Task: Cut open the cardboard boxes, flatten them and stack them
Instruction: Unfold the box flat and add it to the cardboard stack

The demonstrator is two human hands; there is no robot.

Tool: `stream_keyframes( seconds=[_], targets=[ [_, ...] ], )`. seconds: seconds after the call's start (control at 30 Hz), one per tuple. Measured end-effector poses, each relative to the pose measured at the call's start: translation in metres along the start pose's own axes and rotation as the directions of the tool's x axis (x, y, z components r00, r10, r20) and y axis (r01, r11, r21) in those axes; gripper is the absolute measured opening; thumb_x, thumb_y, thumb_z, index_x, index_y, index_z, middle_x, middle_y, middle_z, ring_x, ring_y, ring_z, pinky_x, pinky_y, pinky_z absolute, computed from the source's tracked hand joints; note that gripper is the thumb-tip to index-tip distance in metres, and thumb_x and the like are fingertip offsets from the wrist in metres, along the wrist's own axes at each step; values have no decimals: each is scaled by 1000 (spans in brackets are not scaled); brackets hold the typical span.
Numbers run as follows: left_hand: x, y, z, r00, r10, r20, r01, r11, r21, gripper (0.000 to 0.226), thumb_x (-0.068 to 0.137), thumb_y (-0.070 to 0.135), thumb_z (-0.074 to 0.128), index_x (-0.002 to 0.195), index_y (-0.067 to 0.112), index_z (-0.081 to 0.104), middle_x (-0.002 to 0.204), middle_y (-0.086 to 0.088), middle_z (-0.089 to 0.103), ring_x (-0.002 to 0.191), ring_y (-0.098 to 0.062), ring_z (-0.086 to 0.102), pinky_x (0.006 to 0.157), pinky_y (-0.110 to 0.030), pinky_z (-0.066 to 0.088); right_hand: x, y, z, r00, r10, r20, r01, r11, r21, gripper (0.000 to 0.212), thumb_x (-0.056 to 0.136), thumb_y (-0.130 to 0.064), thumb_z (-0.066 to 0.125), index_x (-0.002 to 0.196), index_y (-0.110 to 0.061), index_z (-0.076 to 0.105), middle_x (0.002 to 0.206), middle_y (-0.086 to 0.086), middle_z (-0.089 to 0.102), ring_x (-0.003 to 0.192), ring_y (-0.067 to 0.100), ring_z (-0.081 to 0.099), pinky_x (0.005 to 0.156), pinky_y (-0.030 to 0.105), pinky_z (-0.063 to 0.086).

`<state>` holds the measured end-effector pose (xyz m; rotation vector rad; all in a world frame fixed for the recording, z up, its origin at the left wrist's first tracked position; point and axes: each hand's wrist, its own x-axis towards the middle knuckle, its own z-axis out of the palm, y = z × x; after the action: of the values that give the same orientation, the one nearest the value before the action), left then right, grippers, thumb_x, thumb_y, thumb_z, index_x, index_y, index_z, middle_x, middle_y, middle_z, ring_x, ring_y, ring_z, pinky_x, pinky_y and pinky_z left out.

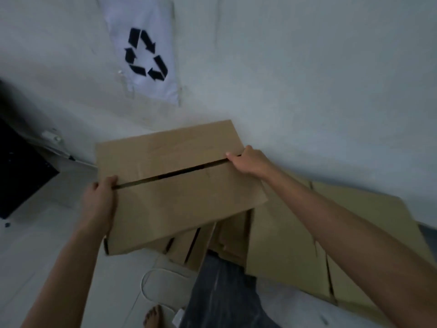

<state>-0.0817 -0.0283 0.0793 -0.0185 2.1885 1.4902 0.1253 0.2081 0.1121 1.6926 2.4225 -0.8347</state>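
We see a pale floor point(35, 245) and a white wall point(307, 67). A paper sign point(146, 55) (with black arrows) hangs above the box point(179, 204). Flat cardboard point(295, 233) lies under the box. Our left hand point(99, 202) and right hand point(248, 162) grip the box's two ends.

The flat brown cardboard box point(179, 197) is matt and faintly creased, like the other brown cardboard sheets point(295, 233). The white paper sheet with a black recycling symbol point(144, 55) looks smooth against the matt, uneven white wall point(307, 67). The dark blue trouser leg point(224, 292) is denim cloth.
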Motion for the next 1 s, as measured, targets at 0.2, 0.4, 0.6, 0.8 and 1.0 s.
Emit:
stream_keyframes(
  seconds=[0.2, 0.4, 0.6, 0.8, 1.0],
  targets=[
    [-74, 41, -1, 998, 68, 0, -68, 996, 59, 55, 88, 41, 59, 126, 1, 55, 123, -16, 59, 108, -37, 58, 95, -47, 46, -59, 55, -33, 998, -62, 15, 59, 988, 144, 76, 98, -57, 34, 149, -1, 23, 152, 15, 33, 136, 32, 37, 106, 37, 35],
    [-157, 53, 14, 988, 154, -7, -152, 984, 98, 56, 91, 41, 57, 128, -1, 52, 120, -20, 58, 109, -40, 57, 97, -50, 46, -97, 120, -66, 990, -135, -44, 141, 971, 195, 71, 98, -55, 37, 143, -1, 34, 145, 17, 43, 129, 33, 45, 103, 38, 38],
    [-235, 22, 60, 980, 145, 136, -161, 981, 108, 48, 94, 36, 55, 125, -2, 54, 113, -17, 58, 107, -38, 58, 93, -46, 48, -146, 217, -98, 994, -56, -94, 72, 981, 181, 66, 97, -53, 42, 138, -2, 40, 139, 15, 48, 124, 33, 48, 91, 34, 41],
    [-296, -15, 133, 917, 216, 337, -270, 955, 122, 34, 94, 31, 56, 115, 5, 62, 112, -13, 63, 96, -27, 59, 88, -38, 49, -199, 329, -115, 976, 132, -172, -86, 963, 256, 58, 96, -50, 46, 134, -6, 45, 136, 11, 52, 121, 31, 51, 92, 35, 42],
    [-363, -48, 211, 753, 227, 618, -383, 915, 130, 31, 97, 31, 54, 120, 12, 58, 104, -1, 54, 103, -19, 53, 80, -28, 38, -272, 438, -127, 907, 345, -243, -271, 918, 290, 57, 99, -48, 42, 139, -8, 41, 140, 13, 48, 123, 31, 49, 88, 34, 39]
  ],
)
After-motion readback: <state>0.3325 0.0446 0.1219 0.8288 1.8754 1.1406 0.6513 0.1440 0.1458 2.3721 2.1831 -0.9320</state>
